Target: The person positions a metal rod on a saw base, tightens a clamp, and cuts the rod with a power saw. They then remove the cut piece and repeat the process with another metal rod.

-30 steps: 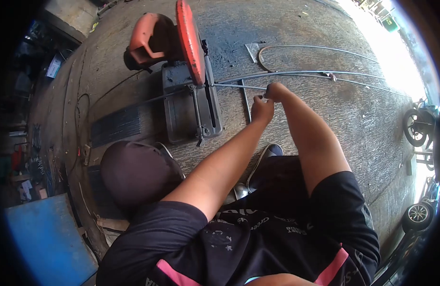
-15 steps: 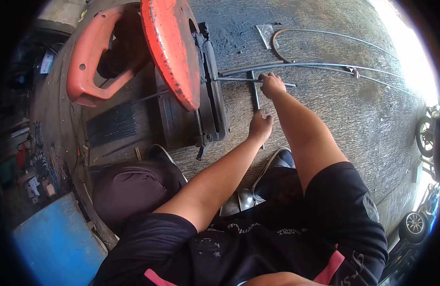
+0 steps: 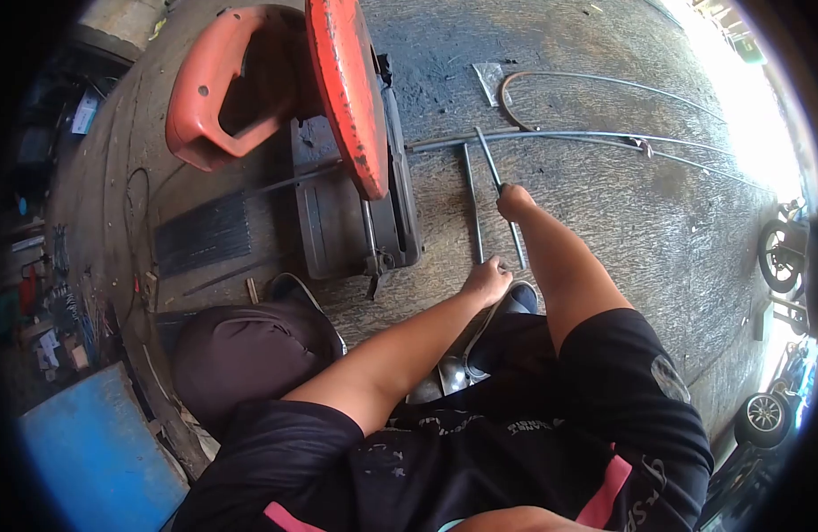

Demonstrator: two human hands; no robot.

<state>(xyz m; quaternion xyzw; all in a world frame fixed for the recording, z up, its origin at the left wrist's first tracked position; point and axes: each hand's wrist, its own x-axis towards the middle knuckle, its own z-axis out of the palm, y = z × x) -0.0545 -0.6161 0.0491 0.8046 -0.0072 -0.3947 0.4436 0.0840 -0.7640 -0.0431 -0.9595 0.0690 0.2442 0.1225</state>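
My right hand [image 3: 515, 203] is closed around a short metal rod [image 3: 489, 160], whose lower part shows below the fist. To its left and lower, my left hand [image 3: 489, 280] is closed at the near end of a second short metal rod [image 3: 472, 199]. The two rods lie roughly side by side, with their far ends close to the long thin rods [image 3: 595, 137] on the floor. Left of my hands stands a cut-off saw with a worn red blade guard [image 3: 347, 97], an orange-red handle [image 3: 191, 120] and a dark metal base [image 3: 324, 235].
A bent rod [image 3: 508, 93] curves near a scrap of clear plastic [image 3: 489, 82]. Dark flat strips [image 3: 203, 232] lie left of the saw. A blue panel [image 3: 107, 448] is at lower left, clutter beyond it. Wheels [image 3: 765, 418] stand along the right side.
My right hand has moved down and swung its rod from crosswise at the saw to nearly lengthwise, away from the saw. My left hand has come nearer me with its rod.
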